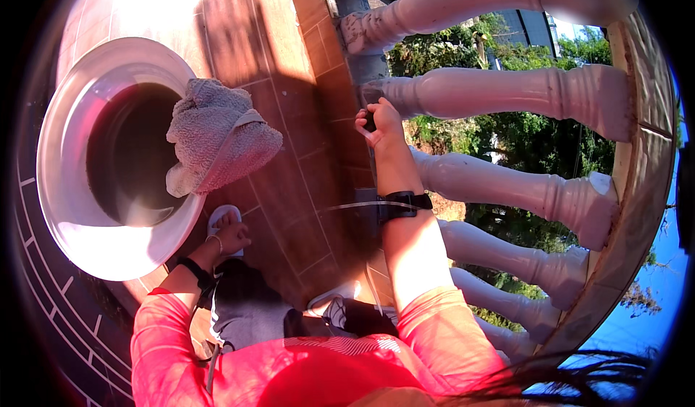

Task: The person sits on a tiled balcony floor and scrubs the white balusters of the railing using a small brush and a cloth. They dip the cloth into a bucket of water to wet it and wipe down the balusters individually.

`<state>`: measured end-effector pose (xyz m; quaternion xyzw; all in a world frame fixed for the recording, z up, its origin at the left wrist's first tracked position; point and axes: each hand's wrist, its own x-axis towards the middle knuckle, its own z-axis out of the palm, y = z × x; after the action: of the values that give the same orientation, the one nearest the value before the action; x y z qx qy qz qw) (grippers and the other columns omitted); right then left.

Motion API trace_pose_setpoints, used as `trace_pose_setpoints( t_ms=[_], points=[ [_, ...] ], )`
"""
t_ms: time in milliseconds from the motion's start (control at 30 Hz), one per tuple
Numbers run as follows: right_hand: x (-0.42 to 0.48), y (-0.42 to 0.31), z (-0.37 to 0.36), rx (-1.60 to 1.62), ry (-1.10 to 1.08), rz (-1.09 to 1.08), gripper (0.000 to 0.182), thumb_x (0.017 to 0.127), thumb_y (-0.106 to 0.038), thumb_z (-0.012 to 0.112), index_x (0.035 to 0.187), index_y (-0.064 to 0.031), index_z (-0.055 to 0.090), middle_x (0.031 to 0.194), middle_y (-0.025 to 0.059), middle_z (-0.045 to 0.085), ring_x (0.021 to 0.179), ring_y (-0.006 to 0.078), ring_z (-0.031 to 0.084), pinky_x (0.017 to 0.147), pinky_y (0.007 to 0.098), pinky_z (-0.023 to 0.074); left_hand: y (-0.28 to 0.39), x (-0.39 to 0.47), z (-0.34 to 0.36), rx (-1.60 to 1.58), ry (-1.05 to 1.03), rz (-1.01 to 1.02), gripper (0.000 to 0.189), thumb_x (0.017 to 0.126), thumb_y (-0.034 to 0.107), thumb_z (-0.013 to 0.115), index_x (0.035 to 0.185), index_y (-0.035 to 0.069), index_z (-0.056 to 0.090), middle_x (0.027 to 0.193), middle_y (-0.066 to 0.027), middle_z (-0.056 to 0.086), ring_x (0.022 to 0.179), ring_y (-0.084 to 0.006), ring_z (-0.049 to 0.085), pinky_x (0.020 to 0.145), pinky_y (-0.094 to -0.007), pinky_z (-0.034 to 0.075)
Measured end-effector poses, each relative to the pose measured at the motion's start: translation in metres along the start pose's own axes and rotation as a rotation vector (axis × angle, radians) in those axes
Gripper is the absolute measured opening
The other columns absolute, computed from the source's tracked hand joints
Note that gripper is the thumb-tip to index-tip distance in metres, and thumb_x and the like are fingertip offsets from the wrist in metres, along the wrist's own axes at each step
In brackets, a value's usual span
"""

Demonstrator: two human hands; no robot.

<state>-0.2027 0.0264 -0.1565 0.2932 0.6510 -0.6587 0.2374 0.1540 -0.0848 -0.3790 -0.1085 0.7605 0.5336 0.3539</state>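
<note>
My right hand (386,122) is by the foot of a pale, glossy baluster (483,92), fingers curled around a small dark object (371,120). The fingers hide most of that object, so its kind is unclear. Dark marks show on the baluster's lower end. My left hand (232,239) hangs loosely curled in front of my leg, above a white sandal (220,217). I see nothing in it, though its palm is hidden. Beyond it, a grey terry cloth (217,130) drapes over the rim of a white plastic basin (59,201) holding murky brownish water (136,152).
Wood-look floor tiles (282,190) run up to a low tiled curb (326,59) under the balustrade. A tiled handrail (651,114) curves along the balusters' tops. Greenery (521,135) shows through the gaps. Thin cords hang near my wrists.
</note>
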Motion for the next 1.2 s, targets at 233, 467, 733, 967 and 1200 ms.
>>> trace_pose_setpoints(
  t_ms=[233,467,733,967,1200],
  points=[
    [0.013,0.009,0.038,0.074,0.055,-0.1,0.07,0.074,0.006,0.03,0.138,-0.0186,0.017,0.072,0.0083,0.042,0.05,0.0128,0.041,0.041,0.0276,0.0376,0.001,0.001,-0.003,0.017,-0.031,0.026,0.03,0.068,0.03,0.065,0.091,0.011,0.061,0.091,-0.0121,0.059,0.115,-0.038,0.031,0.096,-0.0501,0.018],
    [0.009,0.03,0.027,-0.026,0.108,-0.216,0.067,0.077,0.006,0.036,0.138,-0.013,0.015,0.069,0.0072,0.044,0.05,0.0142,0.042,0.043,0.0277,0.038,0.0,0.004,-0.003,0.103,0.003,0.087,0.03,0.065,0.033,0.066,0.085,0.01,0.063,0.109,-0.0193,0.047,0.111,-0.0374,0.029,0.095,-0.0482,0.021],
    [-0.002,0.035,0.019,0.067,0.084,-0.169,0.062,0.079,0.005,0.036,0.136,-0.0145,0.023,0.069,0.0056,0.042,0.052,0.0136,0.041,0.043,0.0279,0.0358,-0.01,0.006,0.007,0.154,0.037,0.08,0.036,0.067,0.035,0.064,0.094,0.012,0.061,0.113,-0.0236,0.042,0.11,-0.0394,0.031,0.095,-0.0492,0.022],
    [-0.006,0.027,0.024,0.148,0.047,-0.094,0.063,0.079,0.005,0.038,0.136,-0.0146,0.021,0.069,0.0055,0.042,0.052,0.0129,0.04,0.044,0.0271,0.036,-0.011,0.003,0.007,0.158,-0.004,0.009,0.037,0.07,0.037,0.062,0.098,0.012,0.06,0.119,-0.027,0.042,0.118,-0.045,0.024,0.1,-0.0511,0.018],
    [0.003,0.022,0.015,0.151,0.02,-0.109,0.061,0.08,0.005,0.04,0.135,-0.0142,0.023,0.069,0.006,0.043,0.051,0.0136,0.042,0.043,0.0273,0.0367,-0.004,0.001,-0.007,0.071,-0.062,0.013,0.037,0.07,0.038,0.061,0.097,0.012,0.06,0.129,-0.0284,0.028,0.118,-0.0448,0.024,0.099,-0.0501,0.02]
  ],
)
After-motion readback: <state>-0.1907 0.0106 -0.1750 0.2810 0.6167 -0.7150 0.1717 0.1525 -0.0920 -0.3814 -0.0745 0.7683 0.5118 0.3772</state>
